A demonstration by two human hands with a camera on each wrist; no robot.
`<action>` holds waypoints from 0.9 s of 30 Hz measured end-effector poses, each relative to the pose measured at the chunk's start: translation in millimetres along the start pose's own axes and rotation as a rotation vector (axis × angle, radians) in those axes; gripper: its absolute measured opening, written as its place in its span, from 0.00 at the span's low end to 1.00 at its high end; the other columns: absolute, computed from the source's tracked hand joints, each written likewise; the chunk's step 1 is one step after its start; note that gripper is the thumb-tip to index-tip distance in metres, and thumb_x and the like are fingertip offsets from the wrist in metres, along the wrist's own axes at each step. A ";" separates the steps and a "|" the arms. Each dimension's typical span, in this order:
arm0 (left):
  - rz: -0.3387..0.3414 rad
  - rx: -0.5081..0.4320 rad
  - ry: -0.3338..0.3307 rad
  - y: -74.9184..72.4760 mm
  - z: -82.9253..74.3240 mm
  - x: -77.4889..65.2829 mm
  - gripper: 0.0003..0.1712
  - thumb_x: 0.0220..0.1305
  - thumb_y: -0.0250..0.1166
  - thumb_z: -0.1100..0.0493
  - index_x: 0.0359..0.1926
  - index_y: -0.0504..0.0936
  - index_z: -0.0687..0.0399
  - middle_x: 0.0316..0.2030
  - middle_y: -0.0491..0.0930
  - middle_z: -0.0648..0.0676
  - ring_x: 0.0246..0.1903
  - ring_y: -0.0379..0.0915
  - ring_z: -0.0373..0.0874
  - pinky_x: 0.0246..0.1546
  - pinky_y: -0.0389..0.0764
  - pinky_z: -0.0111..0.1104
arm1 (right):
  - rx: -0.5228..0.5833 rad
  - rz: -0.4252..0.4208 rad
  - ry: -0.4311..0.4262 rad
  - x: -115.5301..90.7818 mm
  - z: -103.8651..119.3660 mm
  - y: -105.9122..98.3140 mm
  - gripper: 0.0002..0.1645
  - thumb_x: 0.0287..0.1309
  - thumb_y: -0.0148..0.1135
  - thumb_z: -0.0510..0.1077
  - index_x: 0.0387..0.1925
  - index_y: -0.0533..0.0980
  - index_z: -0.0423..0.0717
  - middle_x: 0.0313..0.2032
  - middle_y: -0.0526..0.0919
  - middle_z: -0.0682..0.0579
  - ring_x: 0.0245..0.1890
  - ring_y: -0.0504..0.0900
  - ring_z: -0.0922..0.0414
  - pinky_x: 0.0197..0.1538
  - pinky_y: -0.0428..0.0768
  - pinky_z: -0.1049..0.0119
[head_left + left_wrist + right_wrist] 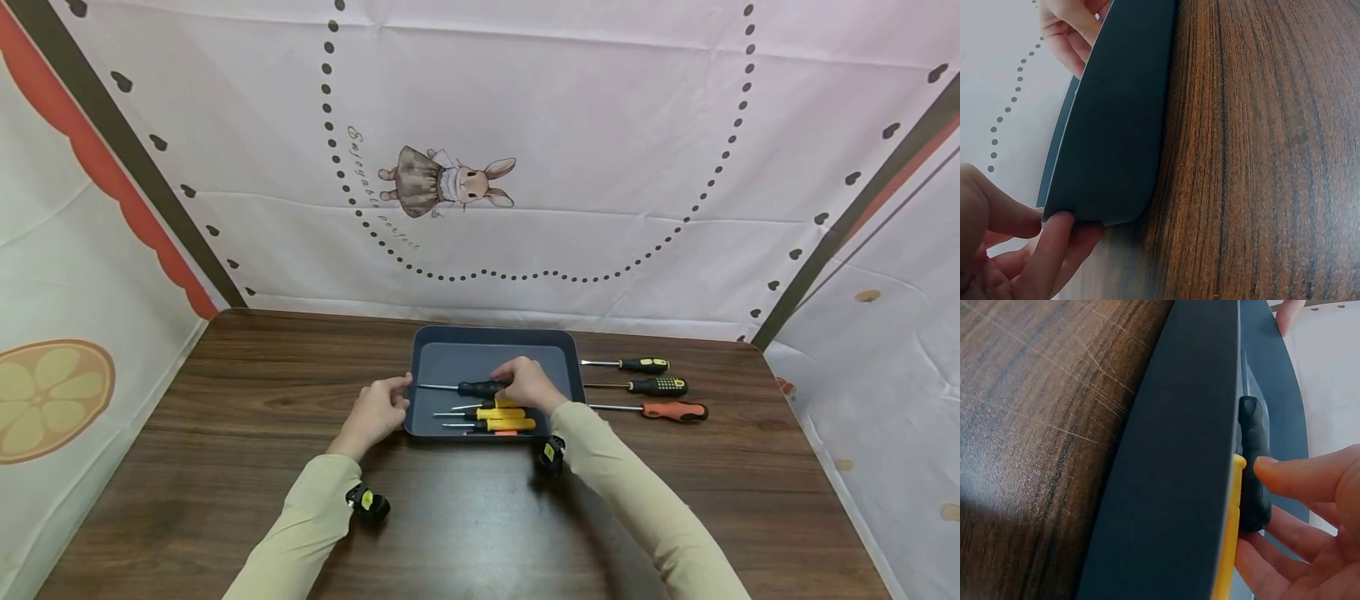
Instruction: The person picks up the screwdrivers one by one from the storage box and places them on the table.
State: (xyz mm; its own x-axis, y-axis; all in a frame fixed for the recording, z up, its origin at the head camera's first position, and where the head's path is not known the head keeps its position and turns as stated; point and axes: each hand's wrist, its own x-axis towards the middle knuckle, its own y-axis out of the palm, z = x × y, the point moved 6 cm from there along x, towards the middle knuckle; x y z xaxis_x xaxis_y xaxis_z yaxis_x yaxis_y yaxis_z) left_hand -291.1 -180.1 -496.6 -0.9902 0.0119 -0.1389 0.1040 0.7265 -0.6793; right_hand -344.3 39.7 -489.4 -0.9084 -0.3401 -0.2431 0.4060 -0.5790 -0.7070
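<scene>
A dark grey tray (495, 335) sits on the wooden table with several screwdrivers lying in it. At its left wall, my left hand (372, 417) pinches the rim between thumb and fingers, as the left wrist view shows up close. My right hand (528, 383) reaches over the tray and holds a black-handled screwdriver (474, 388) by the end of its handle; the shaft points left. In the right wrist view, thumb and fingertips lie on either side of that black handle (1255, 487). Just nearer me in the tray are several yellow-handled screwdrivers (512, 425), partly covering something red.
To the right of the tray, three screwdrivers lie on the table: a black-and-yellow one (643, 365), another with yellow dots (658, 386) and an orange-handled one (675, 411). A printed white cloth (585, 167) hangs behind the table's back edge.
</scene>
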 end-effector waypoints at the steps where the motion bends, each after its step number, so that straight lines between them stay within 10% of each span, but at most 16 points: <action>1: 0.001 -0.001 0.000 0.2 0.3 0.2 0.33 0.44 0.52 0.74 0.58 0.70 0.67 0.26 0.77 0.53 0.20 0.70 0.39 0.20 0.74 0.29 | -0.004 -0.005 -0.002 0.6 -0.2 0.5 0.18 0.45 0.65 0.32 0.43 0.80 0.43 0.39 0.83 0.46 0.40 0.79 0.53 0.44 0.77 0.60; 27: 0.023 -0.002 -0.017 2.0 2.4 1.7 0.33 0.46 0.51 0.74 0.59 0.68 0.67 0.25 0.74 0.53 0.20 0.68 0.39 0.20 0.74 0.30 | 0.211 -0.109 -0.127 -12.8 -21.3 -32.0 0.12 0.51 0.63 0.37 0.40 0.82 0.44 0.45 0.80 0.46 0.40 0.80 0.52 0.40 0.79 0.61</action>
State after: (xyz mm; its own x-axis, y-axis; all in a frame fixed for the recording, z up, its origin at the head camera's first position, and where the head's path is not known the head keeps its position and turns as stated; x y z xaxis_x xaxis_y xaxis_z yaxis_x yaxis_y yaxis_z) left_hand -292.4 -180.3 -500.0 -0.9858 0.0169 -0.1669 0.1266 0.7278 -0.6740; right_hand -347.8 78.3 -477.8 -0.9336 -0.3496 -0.0785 0.3302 -0.7546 -0.5670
